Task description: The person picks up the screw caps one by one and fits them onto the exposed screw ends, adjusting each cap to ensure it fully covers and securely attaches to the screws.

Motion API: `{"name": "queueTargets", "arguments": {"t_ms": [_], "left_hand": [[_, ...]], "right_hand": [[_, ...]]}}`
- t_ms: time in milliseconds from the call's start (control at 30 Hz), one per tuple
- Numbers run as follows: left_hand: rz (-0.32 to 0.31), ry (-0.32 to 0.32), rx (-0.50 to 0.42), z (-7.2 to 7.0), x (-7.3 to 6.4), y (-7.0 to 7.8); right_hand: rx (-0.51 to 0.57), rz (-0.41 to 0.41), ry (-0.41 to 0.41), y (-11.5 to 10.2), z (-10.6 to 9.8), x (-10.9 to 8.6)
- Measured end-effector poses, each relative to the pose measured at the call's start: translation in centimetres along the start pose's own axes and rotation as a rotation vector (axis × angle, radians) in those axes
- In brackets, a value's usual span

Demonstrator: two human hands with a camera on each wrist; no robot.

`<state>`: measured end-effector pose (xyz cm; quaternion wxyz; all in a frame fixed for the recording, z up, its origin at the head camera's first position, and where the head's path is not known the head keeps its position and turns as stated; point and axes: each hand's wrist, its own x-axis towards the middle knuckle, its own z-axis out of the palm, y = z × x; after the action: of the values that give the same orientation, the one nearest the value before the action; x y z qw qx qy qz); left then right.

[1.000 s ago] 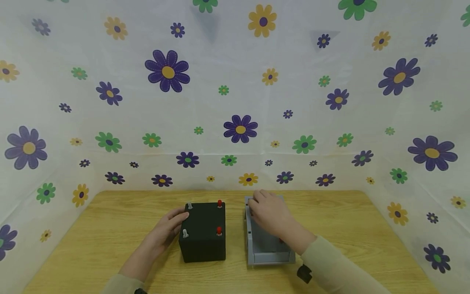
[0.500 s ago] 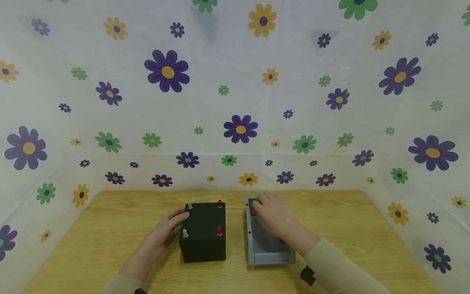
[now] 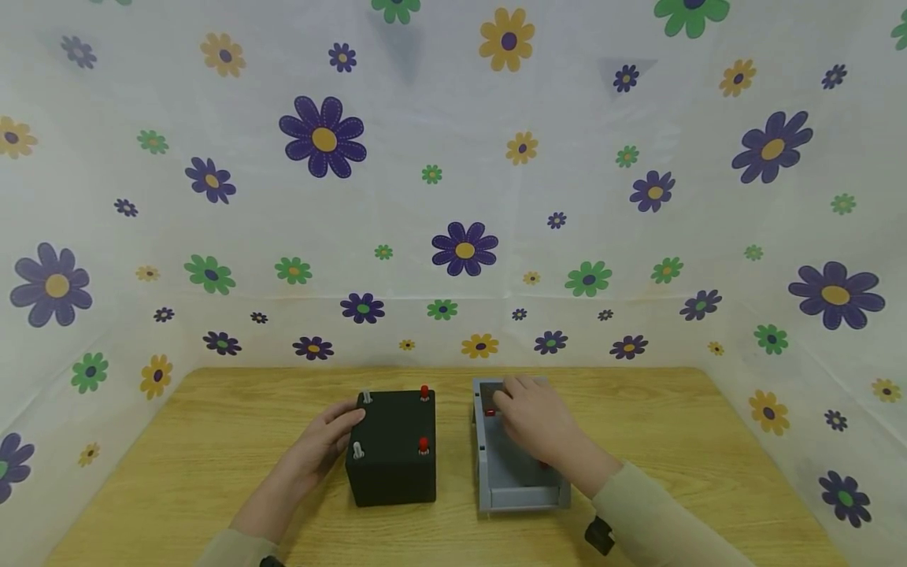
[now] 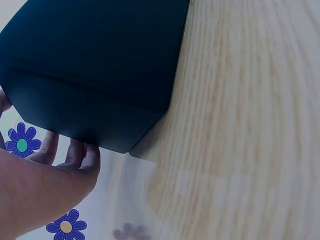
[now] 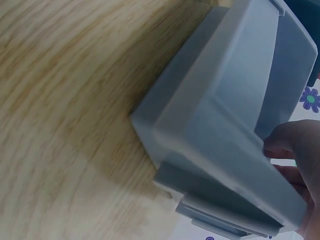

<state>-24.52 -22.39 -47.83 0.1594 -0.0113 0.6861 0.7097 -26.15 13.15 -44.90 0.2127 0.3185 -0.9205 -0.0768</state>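
Observation:
A black box stands on the table with silver toggle levers on the left of its top and red-capped ones on the right. My left hand holds its left side, thumb on the top edge; in the left wrist view its fingers lie bent against the box. To the right stands a grey open bin with a small red piece inside. My right hand reaches over the bin with bent fingers; whatever lies between the fingertips is hidden. Another red bit shows beside the right wrist.
Both things stand on a wood-grain table. A white flower-patterned sheet hangs behind and on both sides. A strip of table lies between the box and the bin.
My right hand has shifted to the right and slightly nearer over the bin, uncovering the red piece at its far left. The left hand and black box have stayed still.

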Motion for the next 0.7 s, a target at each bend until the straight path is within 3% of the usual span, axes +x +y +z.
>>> {"name": "queueTargets", "arguments": {"t_ms": [433,700], "left_hand": [[-0.005,0.012,0.001,-0.03,-0.09,0.06],[-0.016,0.013,0.01,-0.02,-0.16,0.14]], "right_hand": [[0.035,0.002,0.011,0.28,0.25,-0.56],[0.043,0.007,-0.023,0.59,0.26,-1.04]]}}
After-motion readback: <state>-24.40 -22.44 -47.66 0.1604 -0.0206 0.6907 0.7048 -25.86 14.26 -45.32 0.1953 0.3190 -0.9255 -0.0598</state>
